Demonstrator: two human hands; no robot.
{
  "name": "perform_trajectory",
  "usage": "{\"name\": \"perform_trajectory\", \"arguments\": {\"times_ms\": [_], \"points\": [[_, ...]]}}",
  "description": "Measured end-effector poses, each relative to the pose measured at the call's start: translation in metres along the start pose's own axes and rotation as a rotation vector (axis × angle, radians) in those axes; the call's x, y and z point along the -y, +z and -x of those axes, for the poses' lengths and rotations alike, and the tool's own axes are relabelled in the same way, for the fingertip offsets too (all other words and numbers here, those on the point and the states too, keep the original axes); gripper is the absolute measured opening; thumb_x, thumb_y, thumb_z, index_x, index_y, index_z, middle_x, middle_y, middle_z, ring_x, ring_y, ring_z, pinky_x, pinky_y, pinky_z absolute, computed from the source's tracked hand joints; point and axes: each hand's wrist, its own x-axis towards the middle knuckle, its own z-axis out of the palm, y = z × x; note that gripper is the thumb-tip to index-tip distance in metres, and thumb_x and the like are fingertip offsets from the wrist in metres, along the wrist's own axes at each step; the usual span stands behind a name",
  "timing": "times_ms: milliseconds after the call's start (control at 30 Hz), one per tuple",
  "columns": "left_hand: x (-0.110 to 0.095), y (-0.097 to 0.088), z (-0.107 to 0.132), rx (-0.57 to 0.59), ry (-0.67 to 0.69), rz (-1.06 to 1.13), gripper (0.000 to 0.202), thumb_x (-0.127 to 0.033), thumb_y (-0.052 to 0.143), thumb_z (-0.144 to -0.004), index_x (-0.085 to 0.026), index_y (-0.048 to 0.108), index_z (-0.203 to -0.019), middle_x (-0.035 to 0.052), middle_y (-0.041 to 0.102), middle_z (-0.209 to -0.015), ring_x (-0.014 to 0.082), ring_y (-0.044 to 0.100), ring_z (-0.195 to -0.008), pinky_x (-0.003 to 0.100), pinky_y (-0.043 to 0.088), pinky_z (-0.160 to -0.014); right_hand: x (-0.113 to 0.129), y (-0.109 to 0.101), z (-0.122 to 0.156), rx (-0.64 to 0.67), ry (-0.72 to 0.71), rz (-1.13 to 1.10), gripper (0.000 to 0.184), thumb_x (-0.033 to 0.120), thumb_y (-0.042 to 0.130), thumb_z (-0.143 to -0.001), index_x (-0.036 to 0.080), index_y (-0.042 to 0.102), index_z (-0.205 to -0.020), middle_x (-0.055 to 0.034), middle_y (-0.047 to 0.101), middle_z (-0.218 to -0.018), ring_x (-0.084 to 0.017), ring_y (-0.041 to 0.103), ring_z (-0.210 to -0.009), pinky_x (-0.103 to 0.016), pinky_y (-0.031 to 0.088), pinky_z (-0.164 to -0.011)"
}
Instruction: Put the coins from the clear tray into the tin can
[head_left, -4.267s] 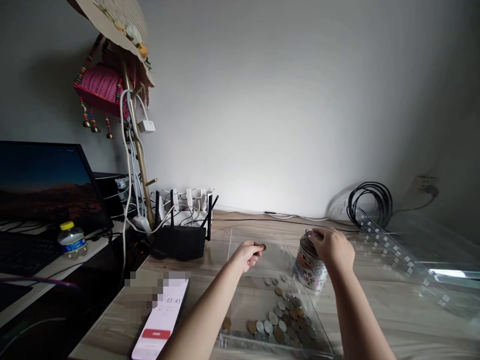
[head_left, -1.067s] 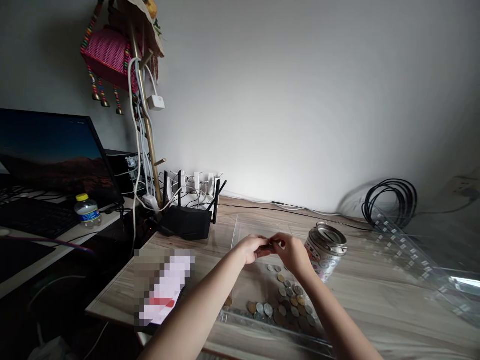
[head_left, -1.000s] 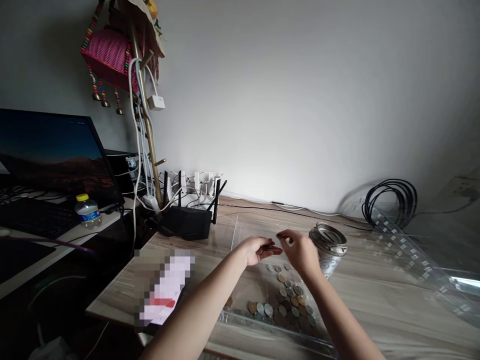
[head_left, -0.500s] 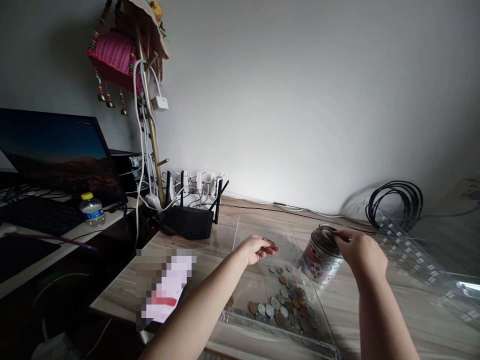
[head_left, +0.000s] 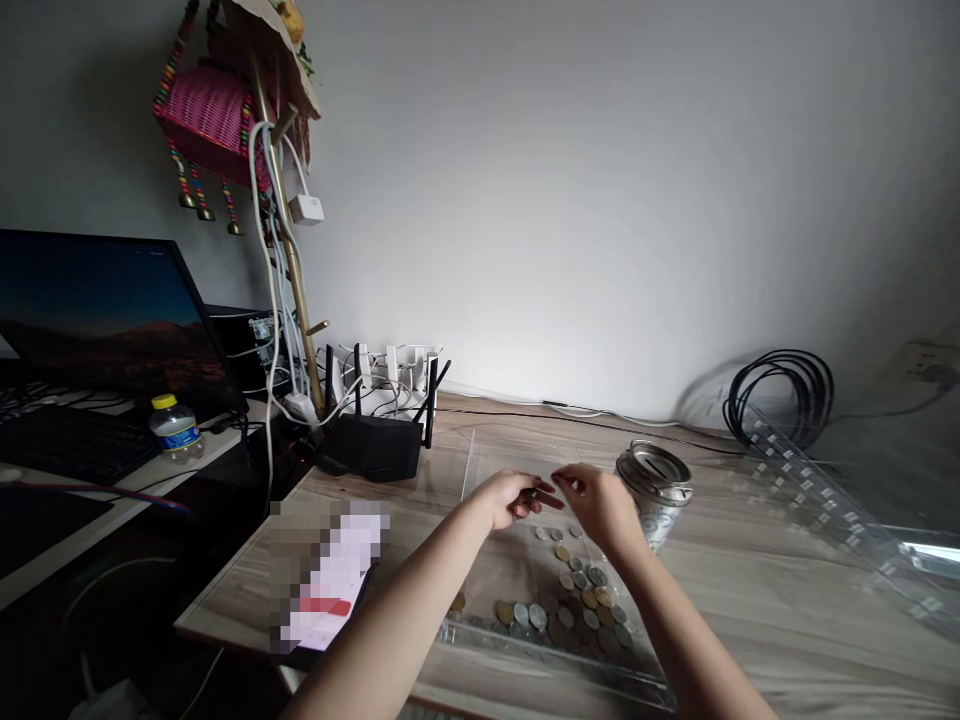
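Observation:
My left hand (head_left: pixel 514 500) hovers over a clear plastic tray (head_left: pixel 469 470), its fingers curled around several coins, only partly visible. Close against its fingertips, my right hand (head_left: pixel 600 500) is closed in a pinch; whatever lies between those fingertips is too small to make out. Below both hands, silver and brass-coloured coins (head_left: pixel 562 612) are scattered across the tray, thickest toward its near edge. Just behind my right hand stands a printed metal tin (head_left: pixel 660 470), upright, with a slot in its lid and a wire handle. My right wrist hides part of its side.
A black router (head_left: pixel 371 447) stands at the back left of the wooden desk. A blurred-out phone-like object (head_left: pixel 337 580) lies at the left edge. On the right are a clear plastic rack (head_left: pixel 832 510) and a coiled black cable (head_left: pixel 780 400). A bottle (head_left: pixel 177 430) stands by the monitor.
My right hand has moved left, from the tin's lid to my left hand's fingertips. My left hand has stayed over the tray with its coins. The view has shifted slightly.

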Motion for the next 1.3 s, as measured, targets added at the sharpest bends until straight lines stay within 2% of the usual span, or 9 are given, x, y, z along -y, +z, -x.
{"name": "perform_trajectory", "arguments": {"times_ms": [100,167,367,567,733,833,967,1167,1300], "points": [[-0.002,-0.001,0.000,0.001,-0.072,0.045,0.028,-0.021,0.034,-0.081,-0.007,0.057,-0.071,0.0099,0.060,-0.062,0.0029,0.033,-0.036,0.017,0.010,-0.033,-0.022,-0.030,-0.003,-0.341,0.158,0.140,0.028,0.040,0.045,-0.074,0.024,0.064,-0.087,-0.0029,0.063,-0.077,-0.016,0.053,-0.066,-0.024,0.034,-0.053],[-0.003,-0.001,-0.001,-0.044,-0.099,0.086,0.029,-0.018,0.032,-0.080,-0.006,0.057,-0.072,0.0069,0.056,-0.055,0.0032,0.031,-0.035,0.017,0.011,-0.033,-0.042,-0.048,-0.006,-0.446,0.279,0.262,0.027,0.041,0.047,-0.071,0.024,0.064,-0.084,-0.0048,0.061,-0.073,-0.018,0.051,-0.065,-0.026,0.031,-0.049],[-0.003,0.001,0.002,-0.061,-0.006,0.067,0.023,-0.013,0.035,-0.080,-0.006,0.057,-0.081,0.0104,0.060,-0.064,0.0041,0.042,-0.043,0.015,0.017,-0.036,-0.084,-0.068,-0.011,-0.263,0.392,0.302,0.021,0.038,0.055,-0.062,0.024,0.067,-0.072,-0.0069,0.059,-0.064,-0.020,0.048,-0.058,-0.027,0.028,-0.045],[-0.004,-0.001,0.007,0.009,0.039,-0.020,0.029,-0.035,0.049,-0.078,-0.011,0.061,-0.090,-0.0027,0.045,-0.050,0.0008,0.023,-0.034,0.018,0.006,-0.035,-0.044,-0.048,-0.004,-0.447,0.102,0.283,0.030,0.038,0.043,-0.076,0.020,0.065,-0.085,-0.0075,0.062,-0.084,-0.022,0.050,-0.081,-0.029,0.035,-0.059],[-0.002,-0.002,0.004,0.017,-0.030,-0.062,0.040,-0.052,0.051,-0.071,-0.014,0.058,-0.083,-0.0089,0.026,-0.044,0.0008,0.014,-0.033,0.018,0.003,-0.036,0.001,0.000,0.001,0.049,-0.166,-0.037,0.026,0.033,0.042,-0.078,0.022,0.063,-0.090,-0.0027,0.061,-0.081,-0.013,0.053,-0.065,-0.022,0.037,-0.056],[-0.001,-0.001,0.001,0.048,-0.070,-0.078,0.042,-0.056,0.047,-0.071,-0.015,0.053,-0.074,-0.0083,0.028,-0.043,0.0011,0.015,-0.033,0.017,0.002,-0.035,0.008,0.016,0.002,0.125,-0.166,-0.048,0.021,0.025,0.044,-0.076,0.021,0.063,-0.084,-0.0022,0.059,-0.075,-0.013,0.052,-0.066,-0.021,0.036,-0.057],[-0.003,0.005,0.005,0.144,-0.055,-0.060,0.039,-0.054,0.048,-0.072,-0.015,0.053,-0.077,-0.0081,0.028,-0.044,0.0016,0.015,-0.033,0.018,0.002,-0.036,0.005,0.008,0.004,0.068,-0.143,-0.074,0.023,0.029,0.042,-0.078,0.024,0.064,-0.082,-0.0019,0.060,-0.080,-0.014,0.054,-0.072,-0.022,0.037,-0.060],[-0.006,0.012,0.012,0.077,-0.044,-0.064,0.043,-0.055,0.050,-0.070,-0.014,0.055,-0.081,-0.0082,0.028,-0.045,0.0014,0.017,-0.033,0.017,0.005,-0.035,0.005,0.002,0.006,0.103,-0.139,-0.127,0.029,0.039,0.042,-0.077,0.023,0.066,-0.078,-0.0030,0.062,-0.079,-0.014,0.055,-0.066,-0.023,0.038,-0.058],[-0.004,0.009,0.008,0.116,-0.129,0.012,0.039,-0.051,0.044,-0.076,-0.014,0.056,-0.082,-0.0058,0.035,-0.047,0.0015,0.017,-0.032,0.016,0.005,-0.033,0.004,0.000,0.003,-0.017,-0.079,-0.141,0.027,0.035,0.042,-0.077,0.023,0.066,-0.079,-0.0027,0.063,-0.078,-0.014,0.054,-0.066,-0.023,0.039,-0.059]]}}
